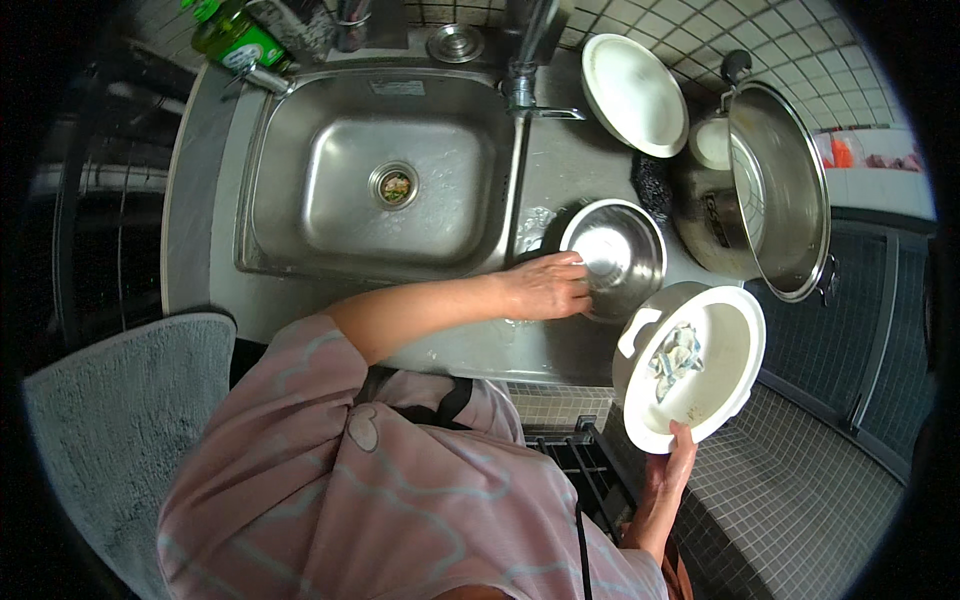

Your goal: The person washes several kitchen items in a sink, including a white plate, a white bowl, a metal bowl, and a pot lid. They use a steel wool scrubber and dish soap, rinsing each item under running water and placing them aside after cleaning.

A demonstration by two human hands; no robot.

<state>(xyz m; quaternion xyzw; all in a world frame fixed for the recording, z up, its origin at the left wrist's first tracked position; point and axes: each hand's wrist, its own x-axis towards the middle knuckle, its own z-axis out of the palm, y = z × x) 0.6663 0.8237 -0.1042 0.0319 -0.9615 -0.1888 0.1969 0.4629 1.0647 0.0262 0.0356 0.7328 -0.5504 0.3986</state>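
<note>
My left hand (551, 286) is at the near left rim of a stainless steel bowl (626, 255) on the metal counter, its fingers bent over the edge. With my right hand (673, 457) I grip the near rim of a white oval pot or basin (731, 360) with side handles, tilted at the counter's right front corner. A crumpled patterned cloth (679, 356) lies in it, with small brown specks close by. Left of the bowl is the steel sink (337, 225), with food scraps (394, 186) in its drain.
A white bowl (637, 94) leans by the wall, near the faucet (525, 97). A large steel pot (814, 217) stands tilted at the right, beside a black scouring pad (651, 184). A green soap bottle (240, 45) stands behind the sink's left corner. A drain strainer (455, 43) sits behind the sink.
</note>
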